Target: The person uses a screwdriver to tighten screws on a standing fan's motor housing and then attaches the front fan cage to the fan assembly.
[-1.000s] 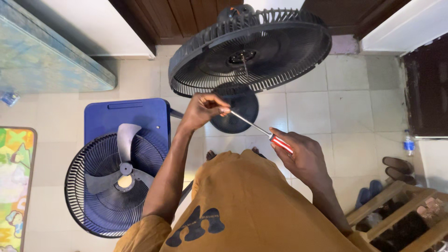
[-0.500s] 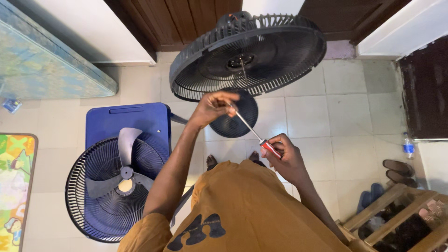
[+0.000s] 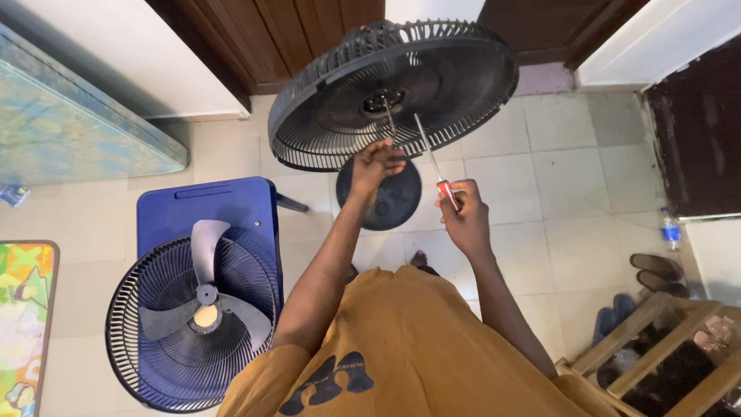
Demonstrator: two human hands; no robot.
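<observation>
A standing fan's dark rear grille [image 3: 463, 73] tilts toward me at the top centre, its bare motor shaft [image 3: 388, 116] sticking out of the hub. My left hand [image 3: 376, 164] is raised just below the shaft, fingers pinched together; whether something small sits in them I cannot tell. My right hand [image 3: 463, 216] grips the red handle of a screwdriver [image 3: 436, 166], whose metal shank points up at the lower grille. The fan's round base [image 3: 390, 202] stands on the tiled floor behind my hands.
A blue plastic chair [image 3: 208, 205] at left carries a detached grille [image 3: 127, 340] with a grey fan blade [image 3: 202, 266] lying in it. A mattress [image 3: 69, 123] leans at far left, a wooden shoe rack [image 3: 656, 355] stands at lower right, and a water bottle [image 3: 668, 228] stands at right.
Both hands rose toward the grille. The screwdriver swung from a slant between my hands to nearly upright in my right hand alone; my left hand let go of its tip.
</observation>
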